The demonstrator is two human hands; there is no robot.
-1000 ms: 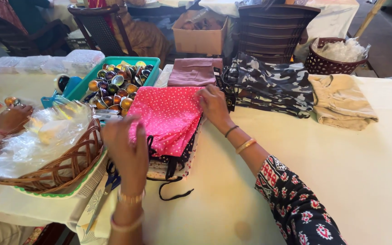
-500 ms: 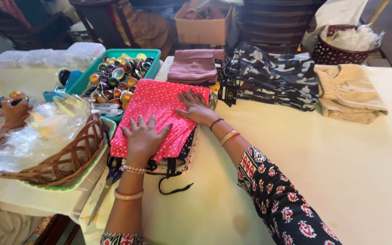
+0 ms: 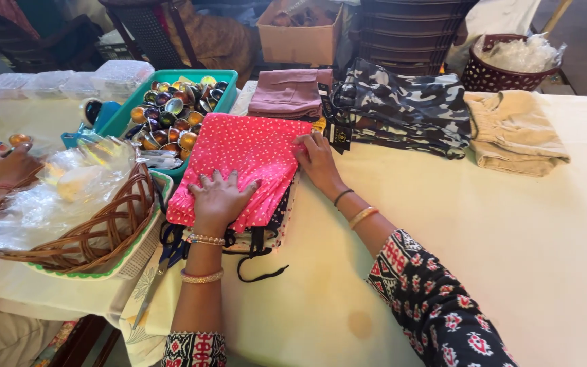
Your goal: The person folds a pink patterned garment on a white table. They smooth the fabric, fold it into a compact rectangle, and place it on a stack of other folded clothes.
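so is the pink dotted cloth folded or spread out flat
Folded. The pink white-dotted cloth lies as a compact layered rectangle on a stack of fabrics, its layered edges showing at the lower right, with the left hand and right hand pressing it flat.

Pink white-dotted folded cloth [image 3: 246,163], flat atop a stack of fabric pieces

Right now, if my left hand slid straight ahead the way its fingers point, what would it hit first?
The left hand lies flat on the pink cloth, fingers pointing up the table. Past the cloth's far edge, it would probably meet the mauve folded cloth first, though depth is unclear.
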